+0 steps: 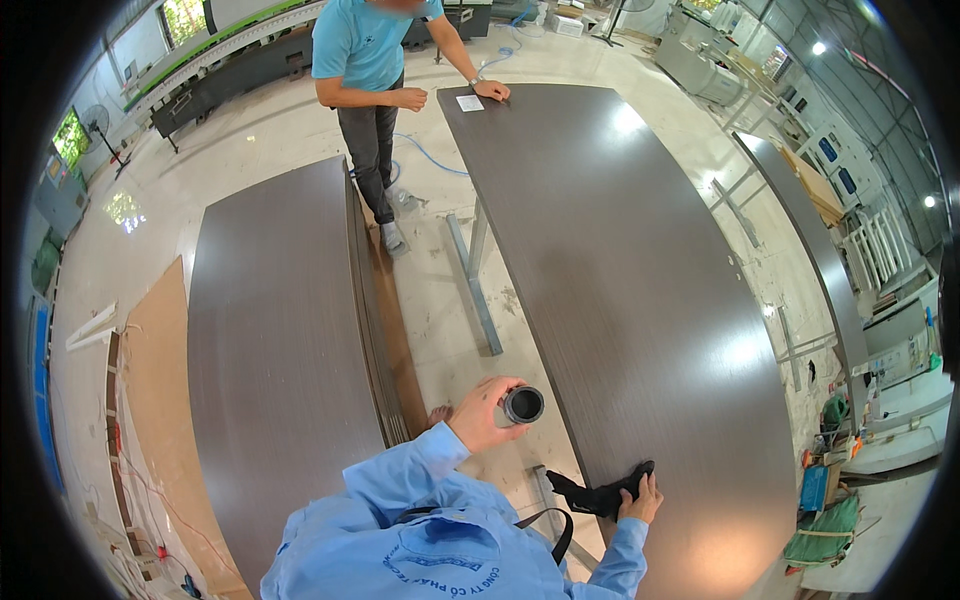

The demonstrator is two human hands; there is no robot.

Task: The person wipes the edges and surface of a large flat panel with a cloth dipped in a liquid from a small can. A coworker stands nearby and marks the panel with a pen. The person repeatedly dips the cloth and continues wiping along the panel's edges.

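My left hand (483, 418) is wrapped round an open-topped cylindrical container (523, 405) with a dark rim and dark inside. It is held in the gap beside a long brown wood-grain panel (630, 270). My right hand (641, 497) grips a black cloth (608, 494) at the panel's near left edge. Part of the cloth lies on the panel's surface and part hangs past the edge. At the panel's far end a co-worker (372, 55) in a light blue shirt rests one hand on it, beside a small white label (469, 103).
A stack of similar brown panels (280, 320) stands to my left, with a tan board (165, 340) beyond it. Metal trestle legs (473, 285) stand under the worked panel. Another brown panel (808, 235) lies at the right. A blue hose (430, 155) crosses the floor.
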